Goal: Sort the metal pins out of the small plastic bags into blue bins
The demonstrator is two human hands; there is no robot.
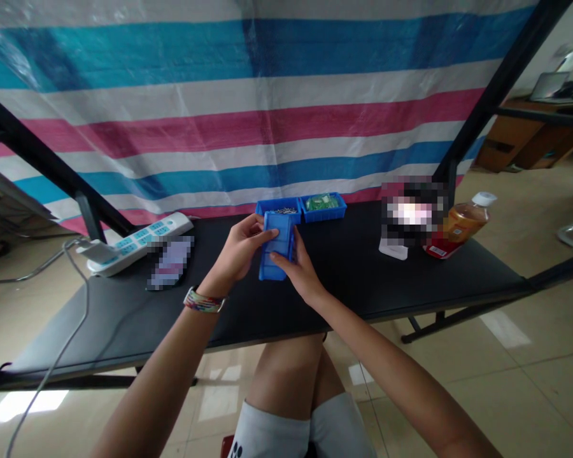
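The blue plastic box (pixel 277 247), narrow and rectangular with ridges across its visible face, is held between the fingers of the left hand (pixel 239 249) and right hand (pixel 303 270). Its long side points away from the person, over the black table (pixel 358 277); its opening is hidden.

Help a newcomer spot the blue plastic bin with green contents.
In front of the multicoloured striped sheet lies a black tabletop. Near its far edge, two blue bins sit side by side; take the right bin. Its green contents set it apart from the left bin, holding silvery pieces, and the blue container in the left hand and right hand.
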